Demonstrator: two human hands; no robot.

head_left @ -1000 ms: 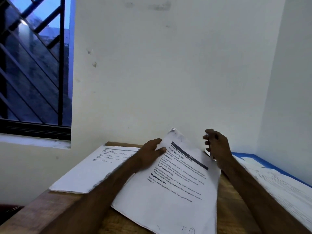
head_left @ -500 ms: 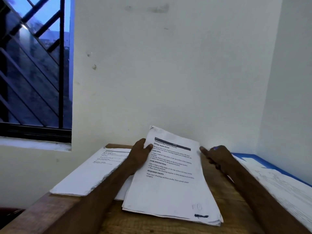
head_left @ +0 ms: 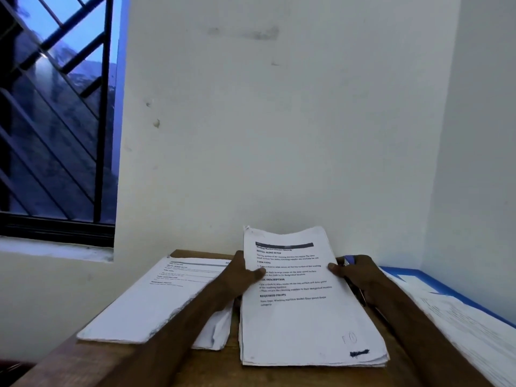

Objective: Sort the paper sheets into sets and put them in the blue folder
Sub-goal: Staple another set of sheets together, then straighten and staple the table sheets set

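Note:
A thick stack of printed sheets lies in the middle of the wooden table, its far end lifted. My left hand grips the stack's left edge, thumb on the top page. My right hand grips the right edge, thumb on the page; a blue pen shows beside its fingers. The blue folder lies open at the right with sheets on it.
A second pile of printed sheets lies on the table's left part, partly under my left forearm. White walls close the table in behind and on the right. A barred window is at the upper left.
The stack swung from slanted to square with the table and settled lower. My right hand came down from the air to grip its right edge; the left hand kept its hold.

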